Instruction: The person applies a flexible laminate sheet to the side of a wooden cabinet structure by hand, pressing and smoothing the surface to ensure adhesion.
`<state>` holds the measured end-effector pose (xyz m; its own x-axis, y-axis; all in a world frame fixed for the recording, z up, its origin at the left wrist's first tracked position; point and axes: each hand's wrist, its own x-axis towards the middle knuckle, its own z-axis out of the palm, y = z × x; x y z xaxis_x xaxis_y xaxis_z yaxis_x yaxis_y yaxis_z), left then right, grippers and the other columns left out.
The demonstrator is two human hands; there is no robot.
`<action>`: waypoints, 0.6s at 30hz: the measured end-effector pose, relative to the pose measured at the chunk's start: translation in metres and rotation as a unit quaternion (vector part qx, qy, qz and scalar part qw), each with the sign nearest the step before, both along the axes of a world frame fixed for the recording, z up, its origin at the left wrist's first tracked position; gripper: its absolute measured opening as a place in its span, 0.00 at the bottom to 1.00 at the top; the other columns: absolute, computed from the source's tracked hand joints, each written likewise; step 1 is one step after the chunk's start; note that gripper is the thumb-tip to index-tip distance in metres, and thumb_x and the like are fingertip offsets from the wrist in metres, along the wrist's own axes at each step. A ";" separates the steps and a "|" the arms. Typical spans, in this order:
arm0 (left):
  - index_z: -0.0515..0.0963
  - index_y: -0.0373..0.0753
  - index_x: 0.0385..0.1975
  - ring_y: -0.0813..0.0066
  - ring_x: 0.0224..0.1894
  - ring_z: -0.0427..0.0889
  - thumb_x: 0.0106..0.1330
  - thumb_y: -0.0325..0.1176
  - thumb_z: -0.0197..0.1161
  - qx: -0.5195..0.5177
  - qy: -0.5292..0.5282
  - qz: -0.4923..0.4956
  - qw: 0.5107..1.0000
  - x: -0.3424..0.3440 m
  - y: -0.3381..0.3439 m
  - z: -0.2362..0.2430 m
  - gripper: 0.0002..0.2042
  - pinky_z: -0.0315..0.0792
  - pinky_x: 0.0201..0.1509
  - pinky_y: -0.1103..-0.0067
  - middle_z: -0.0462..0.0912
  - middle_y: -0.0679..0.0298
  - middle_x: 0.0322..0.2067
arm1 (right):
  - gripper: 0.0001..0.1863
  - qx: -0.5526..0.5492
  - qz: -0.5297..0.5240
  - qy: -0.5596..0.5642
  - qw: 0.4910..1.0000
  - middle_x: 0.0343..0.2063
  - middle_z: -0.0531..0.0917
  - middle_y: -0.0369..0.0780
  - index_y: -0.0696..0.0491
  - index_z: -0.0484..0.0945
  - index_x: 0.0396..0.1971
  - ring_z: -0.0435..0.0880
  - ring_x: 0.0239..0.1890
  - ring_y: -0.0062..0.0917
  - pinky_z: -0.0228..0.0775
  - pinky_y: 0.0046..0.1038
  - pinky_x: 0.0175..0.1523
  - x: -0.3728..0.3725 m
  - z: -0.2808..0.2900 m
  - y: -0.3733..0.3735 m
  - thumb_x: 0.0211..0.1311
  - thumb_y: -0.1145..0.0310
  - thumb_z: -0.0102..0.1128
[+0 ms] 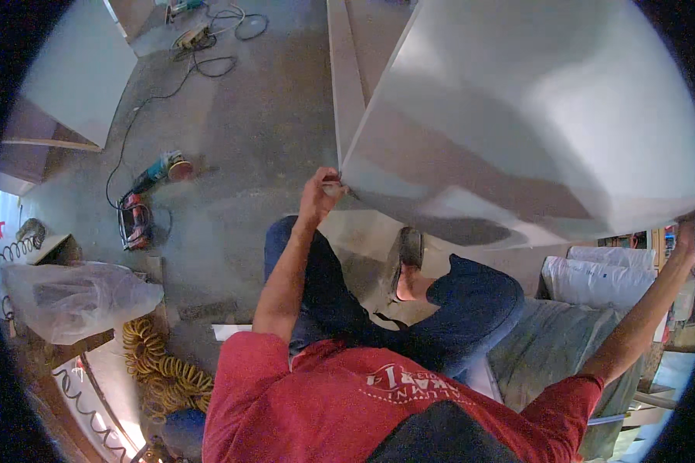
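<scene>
You have the large white panel (pixel 510 116) before you, filling the upper right of the frame and reaching from the centre to the right rim. Your left hand (pixel 321 194), at the centre of the frame, is at the lower left corner of this panel with bent fingers; I cannot tell whether they grip its edge or only touch it. Your right hand (pixel 685 241) is at the far right, beside the panel's lower right end, but the dark rim hides part of it, so I cannot tell whether it is closed. In the left part of the frame, a teal power tool with a round orange disc (pixel 162 171) lies on the floor (pixel 255 116), just above a red power tool (pixel 136 222). At the lower left, a clear plastic sheet (pixel 85 299) is near a yellow coiled hose (pixel 162 366).
</scene>
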<state>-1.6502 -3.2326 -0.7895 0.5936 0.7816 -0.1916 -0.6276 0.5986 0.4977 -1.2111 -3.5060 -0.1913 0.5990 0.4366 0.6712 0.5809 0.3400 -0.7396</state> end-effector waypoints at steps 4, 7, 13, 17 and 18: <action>0.74 0.36 0.34 0.75 0.34 0.76 0.57 0.33 0.66 0.381 0.260 0.105 0.881 0.001 0.005 -0.009 0.10 0.70 0.42 0.78 0.76 0.66 0.29 | 0.36 0.014 -0.018 -0.006 1.000 0.61 0.64 0.51 0.57 0.64 0.58 0.62 0.61 0.44 0.53 0.51 0.62 -0.009 -0.002 0.008 0.55 0.50 0.58; 0.74 0.35 0.33 0.75 0.34 0.76 0.57 0.32 0.66 0.256 0.118 0.039 0.959 -0.005 0.015 -0.016 0.10 0.70 0.41 0.79 0.75 0.67 0.29 | 0.35 0.006 -0.011 0.010 1.000 0.61 0.64 0.50 0.58 0.64 0.58 0.63 0.61 0.42 0.52 0.49 0.64 -0.026 -0.004 0.014 0.56 0.51 0.58; 0.76 0.37 0.29 0.83 0.31 0.74 0.54 0.24 0.66 0.257 0.106 -0.057 0.959 -0.002 0.035 0.027 0.06 0.68 0.36 0.85 0.76 0.71 0.28 | 0.32 0.019 -0.071 0.120 0.990 0.56 0.71 0.42 0.55 0.66 0.57 0.68 0.57 0.35 0.58 0.41 0.61 0.052 0.008 -0.015 0.60 0.49 0.57; 0.76 0.38 0.28 0.86 0.28 0.73 0.56 0.25 0.66 0.392 0.287 0.011 0.874 0.003 0.034 0.101 0.05 0.67 0.33 0.86 0.77 0.73 0.25 | 0.32 0.041 -0.057 0.118 0.991 0.55 0.72 0.40 0.55 0.65 0.59 0.69 0.57 0.32 0.57 0.37 0.62 0.060 0.003 -0.013 0.61 0.50 0.57; 0.76 0.38 0.28 0.86 0.28 0.73 0.56 0.25 0.66 0.400 0.282 0.016 0.872 0.005 0.034 0.120 0.05 0.67 0.33 0.86 0.77 0.73 0.25 | 0.32 0.041 -0.053 0.101 0.993 0.56 0.72 0.40 0.55 0.65 0.59 0.68 0.58 0.32 0.57 0.36 0.63 0.056 0.004 -0.012 0.61 0.50 0.56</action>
